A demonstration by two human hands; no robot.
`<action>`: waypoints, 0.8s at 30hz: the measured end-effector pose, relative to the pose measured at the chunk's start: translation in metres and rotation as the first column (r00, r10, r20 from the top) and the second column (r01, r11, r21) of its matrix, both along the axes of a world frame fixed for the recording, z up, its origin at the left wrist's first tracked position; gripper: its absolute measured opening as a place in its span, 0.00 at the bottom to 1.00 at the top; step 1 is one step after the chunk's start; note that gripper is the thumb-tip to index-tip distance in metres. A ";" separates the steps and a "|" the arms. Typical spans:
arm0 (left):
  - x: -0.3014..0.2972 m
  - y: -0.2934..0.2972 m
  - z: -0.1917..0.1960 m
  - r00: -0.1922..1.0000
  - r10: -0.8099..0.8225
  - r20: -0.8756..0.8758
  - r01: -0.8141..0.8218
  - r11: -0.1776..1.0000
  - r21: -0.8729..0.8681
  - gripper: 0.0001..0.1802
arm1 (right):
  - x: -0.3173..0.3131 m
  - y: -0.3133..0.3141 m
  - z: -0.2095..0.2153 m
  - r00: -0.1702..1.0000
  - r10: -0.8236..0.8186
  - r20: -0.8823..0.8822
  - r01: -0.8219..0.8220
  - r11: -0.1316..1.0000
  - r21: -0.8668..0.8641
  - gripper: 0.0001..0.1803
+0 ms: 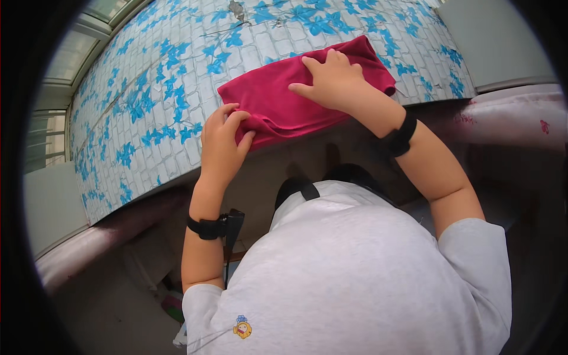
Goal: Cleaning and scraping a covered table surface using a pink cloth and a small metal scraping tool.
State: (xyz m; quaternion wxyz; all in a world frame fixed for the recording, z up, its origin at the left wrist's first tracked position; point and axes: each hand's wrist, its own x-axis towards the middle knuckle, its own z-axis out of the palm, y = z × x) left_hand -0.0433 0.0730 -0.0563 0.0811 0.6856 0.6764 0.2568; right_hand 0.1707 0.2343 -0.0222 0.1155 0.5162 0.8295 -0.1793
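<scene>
A crimson cloth (pixel 296 97), folded into a long flat strip, lies along the front edge of the table and slants up to the right. Its near edge hangs slightly over the table edge. My left hand (pixel 223 137) is at its near left corner, fingers bent and thumb at the near edge, holding the fabric; small creases run from there. Spread flat on the upper right part of the cloth is my right hand (pixel 334 83), fingers apart. Whether the strip is a garment or a plain piece of fabric cannot be seen.
The surface has a brick-pattern covering (pixel 142 118) with blue leaves and a torn patch (pixel 236 10) at the far side. Window frames stand at the left, a pale panel (pixel 491 47) at the right. Pale rolled fabric (pixel 515 115) runs along the right front edge.
</scene>
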 end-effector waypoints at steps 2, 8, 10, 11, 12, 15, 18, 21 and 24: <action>0.008 -0.009 -0.002 1.000 -0.001 -0.001 0.001 1.000 0.001 0.18 | -0.019 -0.005 -0.010 0.992 0.069 -0.110 -0.040 0.969 0.244 0.40; 0.026 -0.029 -0.005 1.000 -0.006 -0.010 0.008 0.992 0.125 0.12 | -0.055 -0.062 -0.037 0.957 0.164 -0.238 -0.103 0.963 0.251 0.41; 0.021 -0.037 -0.017 0.987 0.052 0.150 -0.058 0.997 0.041 0.10 | -0.043 -0.071 -0.063 0.930 0.237 -0.281 -0.106 0.904 0.414 0.41; 0.020 -0.041 -0.016 0.986 0.049 0.158 -0.056 0.997 0.044 0.10 | -0.034 -0.069 -0.067 0.907 0.263 -0.329 -0.094 0.888 0.451 0.42; 0.019 -0.045 -0.016 0.975 0.084 0.206 -0.095 0.994 0.044 0.10 | -0.024 -0.064 -0.066 0.911 0.260 -0.320 -0.094 0.887 0.453 0.42; 0.013 -0.050 -0.009 0.968 0.098 0.232 -0.116 0.991 0.064 0.09 | 0.024 -0.033 -0.065 0.953 0.142 -0.269 0.012 0.867 0.499 0.43; 0.002 -0.056 -0.008 0.972 0.162 0.171 -0.183 0.977 0.114 0.08 | 0.098 0.007 -0.068 0.993 -0.083 -0.084 0.117 0.815 0.568 0.44; -0.001 -0.068 -0.003 0.957 0.238 0.166 -0.263 0.953 0.152 0.08 | 0.189 0.056 -0.068 0.934 -0.357 0.020 0.303 0.821 0.484 0.48; 0.000 -0.081 -0.003 0.930 0.306 0.206 -0.337 0.931 0.137 0.07 | 0.256 0.111 -0.067 0.803 -0.593 0.059 0.528 0.753 0.393 0.44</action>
